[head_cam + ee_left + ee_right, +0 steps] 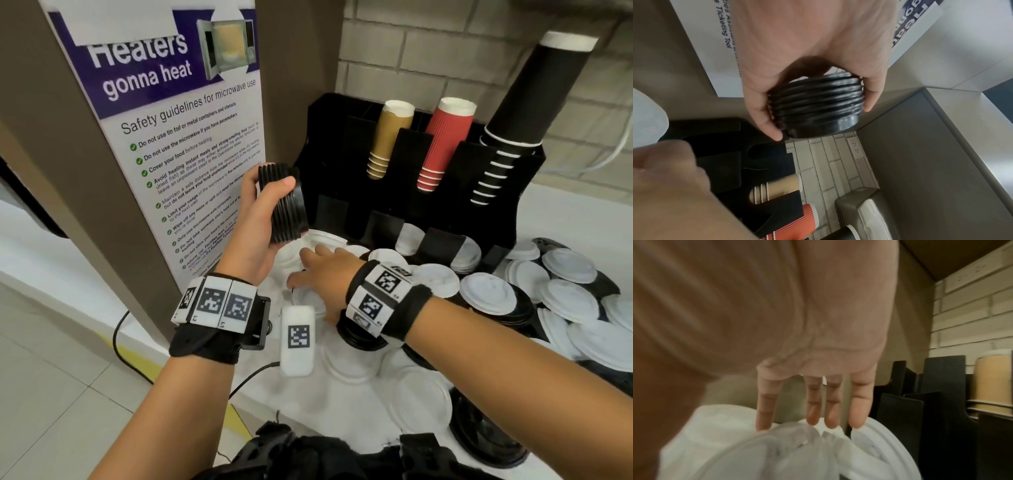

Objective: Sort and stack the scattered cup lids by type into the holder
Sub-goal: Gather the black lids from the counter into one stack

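My left hand point(263, 212) grips a nested stack of black lids point(284, 205), raised above the counter beside the poster; in the left wrist view fingers and thumb curl round the stack of black lids point(816, 104). My right hand point(315, 270) reaches over loose white lids point(318, 240) in front of the black holder point(404, 192), fingers straight. In the right wrist view the fingertips point(812, 420) hover at or touch a white lid point(797, 447); I cannot tell which. More white lids point(486, 294) and black lids point(486, 442) lie scattered on the right.
The holder carries a brown cup stack point(387, 140), a red cup stack point(442, 144) and a black cup stack point(520, 116). A microwave poster point(185, 137) hangs on the panel to the left. A white tagged device point(297, 339) lies on the counter near my wrists.
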